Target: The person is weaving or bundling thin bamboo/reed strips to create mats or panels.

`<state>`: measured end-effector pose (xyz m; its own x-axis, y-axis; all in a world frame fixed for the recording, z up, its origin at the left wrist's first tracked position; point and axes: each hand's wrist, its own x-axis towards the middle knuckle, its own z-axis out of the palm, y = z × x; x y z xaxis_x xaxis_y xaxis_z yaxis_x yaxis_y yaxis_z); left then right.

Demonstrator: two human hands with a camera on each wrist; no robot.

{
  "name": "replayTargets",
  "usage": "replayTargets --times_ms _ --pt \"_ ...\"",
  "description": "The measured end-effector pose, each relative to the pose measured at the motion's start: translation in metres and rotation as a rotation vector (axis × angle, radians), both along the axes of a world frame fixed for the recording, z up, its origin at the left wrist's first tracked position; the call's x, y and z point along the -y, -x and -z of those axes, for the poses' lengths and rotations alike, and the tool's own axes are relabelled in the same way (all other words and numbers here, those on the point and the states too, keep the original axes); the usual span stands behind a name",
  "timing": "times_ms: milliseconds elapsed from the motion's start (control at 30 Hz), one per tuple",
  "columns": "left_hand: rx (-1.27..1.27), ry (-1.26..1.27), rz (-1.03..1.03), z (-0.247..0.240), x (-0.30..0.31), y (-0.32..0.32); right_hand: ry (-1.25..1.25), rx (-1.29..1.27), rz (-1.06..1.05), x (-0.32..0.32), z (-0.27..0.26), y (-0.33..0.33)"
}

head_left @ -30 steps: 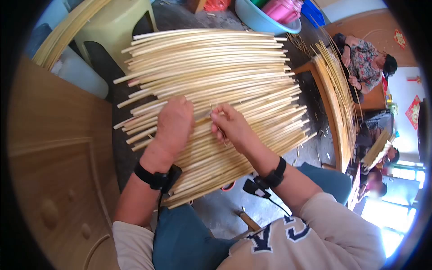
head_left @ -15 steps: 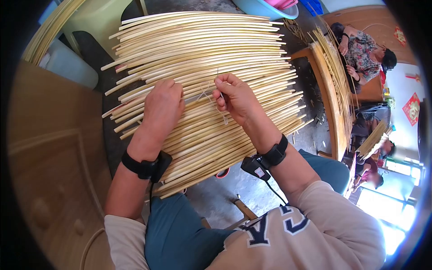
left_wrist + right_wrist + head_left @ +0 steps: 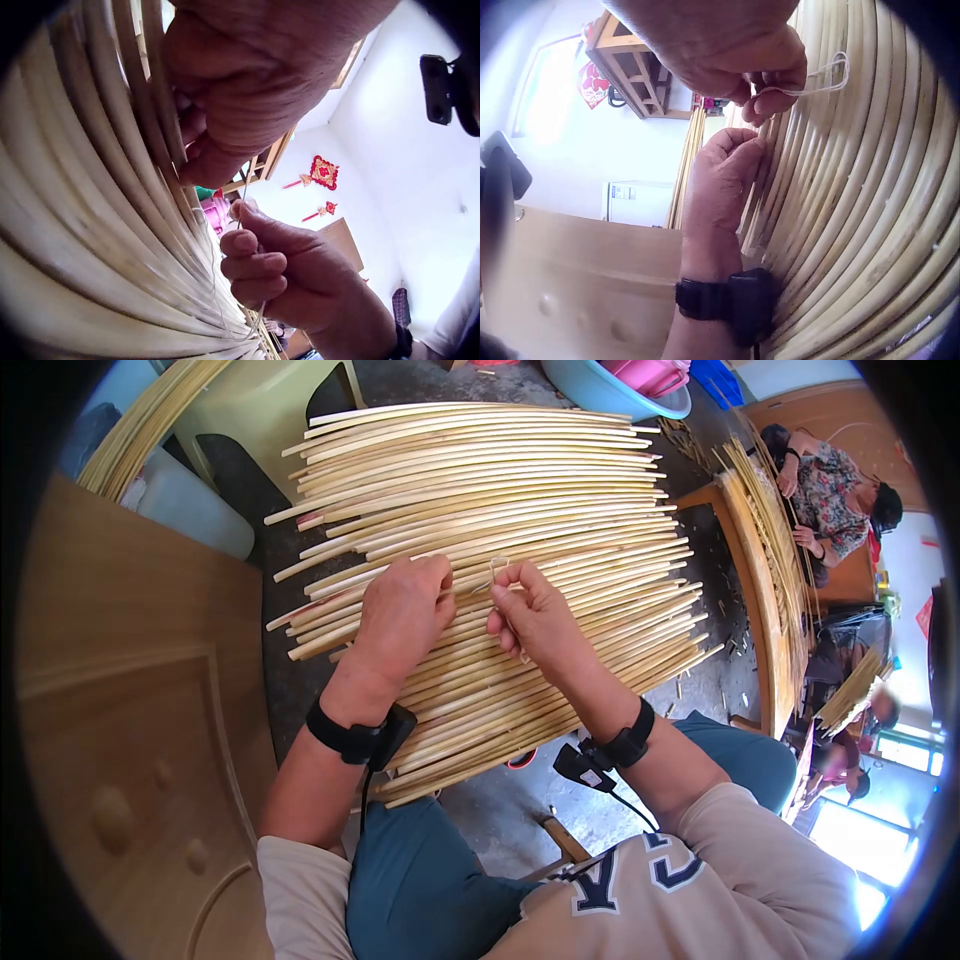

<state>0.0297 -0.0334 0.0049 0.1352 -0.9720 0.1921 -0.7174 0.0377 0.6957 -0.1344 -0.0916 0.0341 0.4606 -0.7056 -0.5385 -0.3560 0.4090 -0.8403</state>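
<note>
Many pale, peeled sticks (image 3: 480,465) lie side by side as a mat in front of me. My left hand (image 3: 400,605) rests over their left half; in the left wrist view its thumb and fingers pinch the edge of a stick (image 3: 169,124). Just right of it, my right hand (image 3: 540,620) pinches a thin needle (image 3: 247,182) between thumb and forefinger. White thread (image 3: 819,91) trails from that hand and forms a loop over the sticks in the right wrist view. The left fingertips are partly hidden behind the hand in the head view.
A wooden cabinet (image 3: 140,690) stands close on my left. Behind the mat are a yellowish plastic chair (image 3: 240,420) and a light blue basin (image 3: 610,395). To the right, a wooden bench (image 3: 745,575) bears long thin strips, with a seated person (image 3: 835,490) beyond it.
The head view has shifted. My right hand first drew away from the left with the needle, then came back closer to it. My left hand stays on the sticks.
</note>
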Motion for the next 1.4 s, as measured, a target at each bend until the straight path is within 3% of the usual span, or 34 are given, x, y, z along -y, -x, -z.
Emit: replayTargets --times_ms 367,400,433,467,500,533,567,633,667,767,867,933,967,1033,1067,1133,1267,1333,1400 --pt "-0.204 -0.174 -0.034 -0.005 0.004 -0.005 -0.011 -0.048 -0.047 -0.012 0.002 0.003" --pt "-0.426 -0.185 -0.030 -0.007 0.004 -0.006 -0.013 -0.043 -0.047 -0.013 0.004 0.003" --pt "-0.645 -0.197 -0.029 -0.009 0.003 -0.007 0.154 -0.111 -0.079 -0.015 0.006 0.004" --pt "-0.636 -0.201 -0.037 -0.009 0.004 -0.009 0.320 -0.175 -0.112 -0.016 0.009 0.004" --pt "-1.060 -0.117 -0.087 -0.009 0.006 -0.013 0.313 -0.161 -0.118 -0.017 0.012 0.005" --pt "-1.479 -0.017 -0.140 -0.007 0.007 -0.019 0.601 -0.267 -0.224 -0.018 0.014 0.008" --pt "-1.462 -0.016 -0.152 -0.002 0.006 -0.028 0.892 -0.368 -0.327 -0.018 0.016 0.010" --pt "-2.004 0.187 0.061 0.011 0.002 -0.047 0.848 -0.389 -0.356 -0.020 0.008 0.009" --pt "-2.084 0.237 0.054 0.012 0.000 -0.051 0.893 -0.393 -0.373 -0.020 0.008 0.009" --pt "-2.105 0.292 0.013 0.015 -0.004 -0.062 0.973 -0.405 -0.398 -0.023 0.006 0.007" --pt "-2.161 0.317 -0.059 0.017 -0.005 -0.068 0.795 -0.222 -0.371 -0.030 -0.014 0.002" --pt "-2.164 0.302 -0.173 0.017 -0.001 -0.067 0.573 0.285 -0.536 -0.038 -0.019 -0.010" --pt "-2.162 0.282 -0.283 0.014 0.002 -0.065 0.576 0.289 -0.538 -0.043 -0.020 -0.014" --pt "-2.144 0.281 -0.395 0.006 0.009 -0.059 0.130 0.508 -0.594 -0.054 -0.020 -0.022" --pt "-2.129 0.271 -0.511 0.003 0.011 -0.055 0.132 0.509 -0.601 -0.059 -0.020 -0.025" --pt "-2.131 0.293 -0.535 0.002 0.016 -0.052 -0.114 0.573 -0.516 -0.069 -0.019 -0.028" --pt "-2.077 0.332 -0.622 -0.003 0.020 -0.047 -0.092 0.598 -0.482 -0.076 -0.016 -0.029" --pt "-2.036 0.348 -0.645 -0.005 0.021 -0.043 -0.203 0.617 -0.462 -0.077 -0.024 -0.030" --pt "-1.785 0.384 -0.667 -0.012 0.020 -0.039 -0.198 0.625 -0.472 -0.081 -0.030 -0.032"
